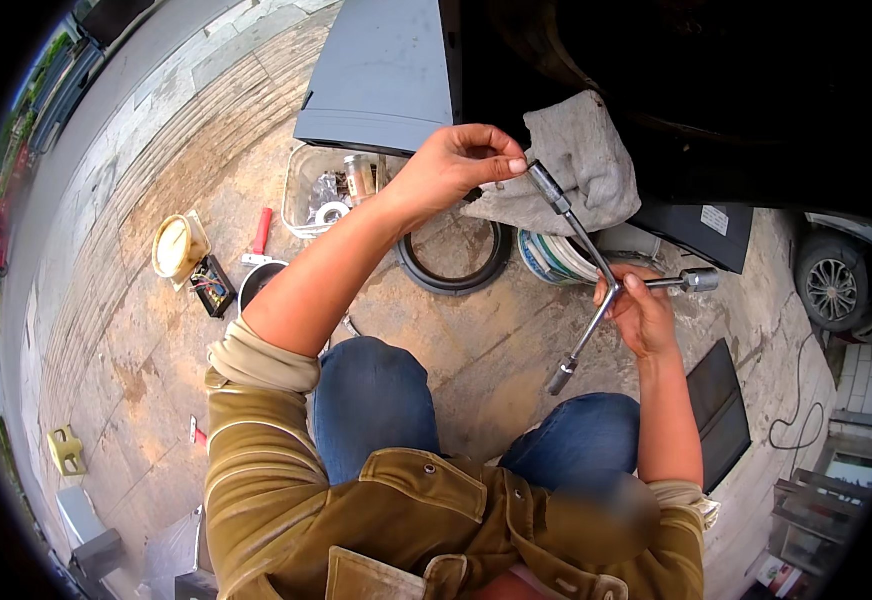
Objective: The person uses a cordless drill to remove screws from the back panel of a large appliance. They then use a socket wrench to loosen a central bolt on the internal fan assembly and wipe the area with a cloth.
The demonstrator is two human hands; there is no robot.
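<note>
My right hand [641, 312] is closed round the hub of a three-way socket wrench [586, 240]. One arm of the wrench points up and left, one to the right and one toward my knees. At the socket of the upper arm is my left hand [468, 165], thumb and forefinger pinched together. Whatever lies between those fingertips is too small or hidden to name. Just beyond the socket, a grey cloth [591, 165] lies bunched over a dark object.
Below the cloth, a black rubber ring [456, 282] lies on the paved ground beside a round tub [546, 257]. A clear plastic bin [301, 190] holds tape and parts. Left are a red-handled tool [263, 232] and an open container [178, 247]. A grey box [381, 85] stands beyond my left hand.
</note>
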